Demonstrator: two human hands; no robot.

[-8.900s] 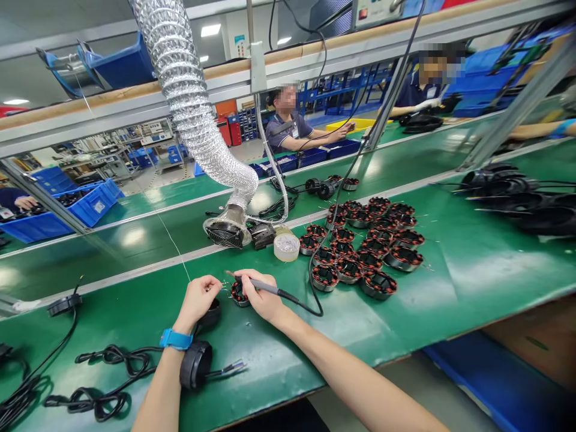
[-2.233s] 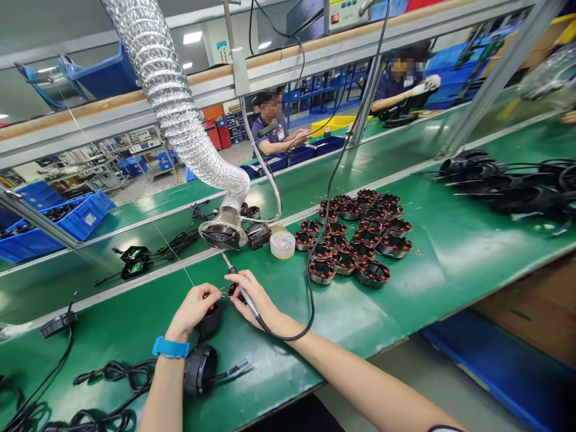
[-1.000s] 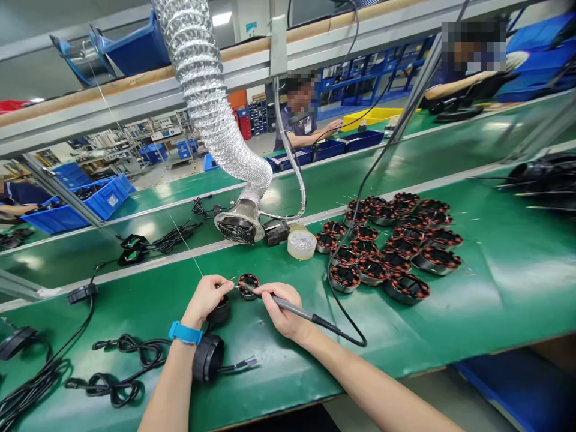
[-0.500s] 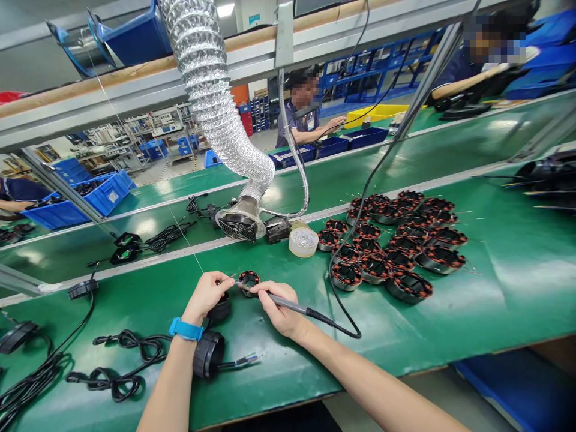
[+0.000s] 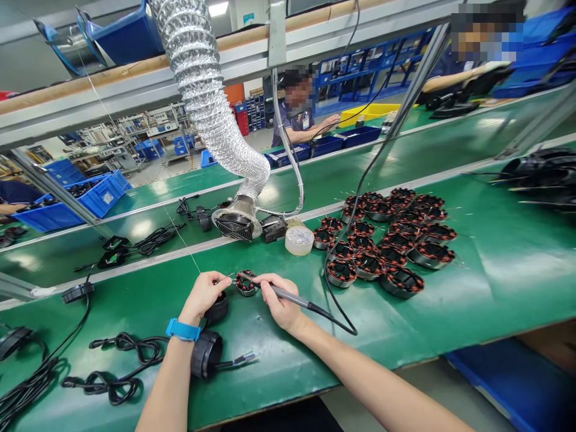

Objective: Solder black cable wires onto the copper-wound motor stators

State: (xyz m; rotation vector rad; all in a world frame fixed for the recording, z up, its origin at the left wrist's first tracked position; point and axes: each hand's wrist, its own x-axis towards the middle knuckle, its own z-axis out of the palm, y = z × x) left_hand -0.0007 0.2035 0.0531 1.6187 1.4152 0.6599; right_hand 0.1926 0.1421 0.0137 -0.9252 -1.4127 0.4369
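My left hand [image 5: 203, 297], with a blue band at the wrist, pinches a thin solder wire [image 5: 185, 245] that runs down from above. In my right hand [image 5: 282, 307] is a grey soldering iron [image 5: 291, 296], held like a pen. Its tip lies over a small wire-wound stator [image 5: 245, 290], a ring with copper-coloured coils standing on the green bench between my hands. Whether the tip touches the stator I cannot tell. A black round housing [image 5: 216, 309] sits under my left hand, partly hidden. Nearer me lies a black cap [image 5: 207, 355] with a cable and bare wire ends.
Many more stators [image 5: 402, 282] stand grouped on the right. A tape roll [image 5: 299, 241] and a fume duct nozzle [image 5: 236, 221] are behind my hands. The iron's cord [image 5: 330, 294] loops beside the stators. Black cables [image 5: 112, 384] lie left. Co-workers sit beyond.
The iron's tip has shifted right, away from my left fingertips, and now lies over the stator. My left hand keeps its pinch. The whole view has shifted slightly.
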